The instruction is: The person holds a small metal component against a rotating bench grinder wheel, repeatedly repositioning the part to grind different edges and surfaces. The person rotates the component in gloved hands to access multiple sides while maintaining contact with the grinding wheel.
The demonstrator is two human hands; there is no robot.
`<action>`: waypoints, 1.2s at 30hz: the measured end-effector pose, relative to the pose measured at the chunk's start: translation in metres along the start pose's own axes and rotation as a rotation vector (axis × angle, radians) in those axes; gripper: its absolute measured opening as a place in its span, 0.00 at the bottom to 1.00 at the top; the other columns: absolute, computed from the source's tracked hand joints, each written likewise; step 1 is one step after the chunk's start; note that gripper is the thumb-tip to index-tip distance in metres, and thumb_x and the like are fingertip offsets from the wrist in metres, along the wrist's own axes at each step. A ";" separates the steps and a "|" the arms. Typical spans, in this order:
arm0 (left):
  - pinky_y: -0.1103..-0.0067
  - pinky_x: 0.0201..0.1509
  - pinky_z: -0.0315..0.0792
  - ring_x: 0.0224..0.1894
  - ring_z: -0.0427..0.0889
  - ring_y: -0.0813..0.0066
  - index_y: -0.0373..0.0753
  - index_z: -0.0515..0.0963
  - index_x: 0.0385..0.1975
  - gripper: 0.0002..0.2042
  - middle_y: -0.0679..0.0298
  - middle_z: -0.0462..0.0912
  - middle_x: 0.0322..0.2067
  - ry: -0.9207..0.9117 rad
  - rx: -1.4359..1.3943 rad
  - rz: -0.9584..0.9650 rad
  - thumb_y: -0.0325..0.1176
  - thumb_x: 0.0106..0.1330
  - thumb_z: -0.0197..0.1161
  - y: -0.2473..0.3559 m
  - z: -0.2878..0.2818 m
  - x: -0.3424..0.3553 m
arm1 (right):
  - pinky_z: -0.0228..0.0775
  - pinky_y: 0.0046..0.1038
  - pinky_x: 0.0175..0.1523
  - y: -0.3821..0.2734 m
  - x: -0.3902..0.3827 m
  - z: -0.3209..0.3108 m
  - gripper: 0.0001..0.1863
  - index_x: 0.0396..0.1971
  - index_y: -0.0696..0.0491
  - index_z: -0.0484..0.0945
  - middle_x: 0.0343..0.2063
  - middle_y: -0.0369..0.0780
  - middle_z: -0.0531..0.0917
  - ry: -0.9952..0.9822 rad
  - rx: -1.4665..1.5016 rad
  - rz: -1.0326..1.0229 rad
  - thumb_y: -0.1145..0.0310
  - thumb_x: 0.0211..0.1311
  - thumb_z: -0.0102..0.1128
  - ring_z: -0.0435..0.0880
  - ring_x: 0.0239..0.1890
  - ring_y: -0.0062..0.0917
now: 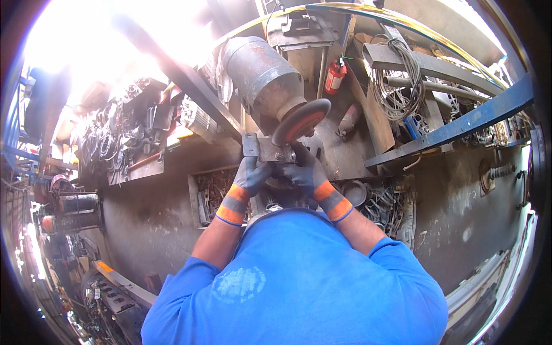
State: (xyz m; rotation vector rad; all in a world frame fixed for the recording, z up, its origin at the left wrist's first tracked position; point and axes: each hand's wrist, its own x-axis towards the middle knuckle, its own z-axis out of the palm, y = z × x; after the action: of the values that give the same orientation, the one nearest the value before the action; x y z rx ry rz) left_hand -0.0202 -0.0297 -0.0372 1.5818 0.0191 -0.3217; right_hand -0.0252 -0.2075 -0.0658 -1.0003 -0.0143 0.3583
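Note:
Ahead of me stands a grinder with a grey, worn motor housing [261,72]. Its wheel [302,122] has a dark rim and a reddish face. Just below the wheel is a metal bracket [275,150] with a bolt, and a flat plate with a hole at its left end. My left hand [253,175], in a grey glove with an orange cuff, is closed at the bracket's left side. My right hand [307,171], gloved alike, is closed at its right side, close under the wheel. Whether they grip the bracket or a smaller piece is hidden by the gloves.
A slanted metal beam [190,80] runs left of the grinder. Behind it stands a red fire extinguisher [335,76]. Coiled cable [402,86] hangs at the right, above a blue beam [460,123]. Bins of metal scraps [382,207] lie below the bench.

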 end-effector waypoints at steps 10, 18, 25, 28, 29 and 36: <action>0.74 0.45 0.78 0.41 0.82 0.68 0.29 0.72 0.51 0.21 0.56 0.81 0.42 -0.129 -0.249 -0.031 0.29 0.58 0.48 -0.002 0.000 -0.014 | 0.67 0.27 0.58 -0.030 -0.019 -0.006 0.38 0.65 0.58 0.59 0.55 0.42 0.73 -0.132 -0.203 0.108 0.57 0.60 0.64 0.72 0.56 0.24; 0.73 0.42 0.78 0.37 0.82 0.67 0.25 0.74 0.46 0.20 0.54 0.81 0.39 -0.156 -0.515 -0.018 0.31 0.57 0.48 -0.015 0.005 -0.007 | 0.63 0.27 0.60 -0.029 -0.017 -0.014 0.33 0.63 0.57 0.62 0.53 0.41 0.72 -0.273 -0.556 -0.187 0.50 0.66 0.54 0.69 0.55 0.24; 0.76 0.40 0.77 0.37 0.82 0.70 0.28 0.75 0.46 0.20 0.58 0.82 0.36 0.009 -0.090 -0.122 0.38 0.61 0.53 0.021 0.011 -0.027 | 0.59 0.28 0.64 -0.018 -0.021 -0.008 0.36 0.66 0.57 0.56 0.61 0.44 0.66 -0.039 -0.309 0.116 0.55 0.64 0.57 0.68 0.60 0.31; 0.76 0.41 0.75 0.38 0.83 0.70 0.30 0.75 0.47 0.24 0.57 0.83 0.34 0.122 0.357 -0.262 0.47 0.61 0.57 0.037 0.014 -0.035 | 0.65 0.27 0.60 0.002 -0.015 -0.012 0.34 0.65 0.57 0.56 0.56 0.43 0.71 -0.135 -0.257 -0.036 0.58 0.65 0.55 0.71 0.56 0.27; 0.76 0.35 0.74 0.29 0.81 0.72 0.31 0.74 0.44 0.19 0.62 0.81 0.26 0.142 0.525 -0.212 0.41 0.62 0.55 0.020 0.010 -0.037 | 0.66 0.26 0.57 0.006 -0.013 -0.012 0.32 0.64 0.58 0.58 0.54 0.42 0.73 -0.227 -0.170 0.036 0.59 0.65 0.54 0.72 0.54 0.25; 0.71 0.41 0.75 0.35 0.84 0.61 0.34 0.76 0.45 0.25 0.52 0.84 0.31 0.098 0.763 -0.276 0.51 0.58 0.62 0.048 0.022 -0.064 | 0.75 0.25 0.48 0.001 -0.011 0.005 0.19 0.53 0.55 0.71 0.45 0.42 0.80 -0.453 -0.032 0.294 0.62 0.67 0.49 0.80 0.44 0.24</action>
State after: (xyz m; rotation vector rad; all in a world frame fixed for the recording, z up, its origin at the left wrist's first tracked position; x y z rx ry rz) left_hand -0.0753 -0.0410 0.0230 2.3590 0.2137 -0.5032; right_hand -0.0366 -0.2066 -0.0621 -0.9360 -0.2853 0.8511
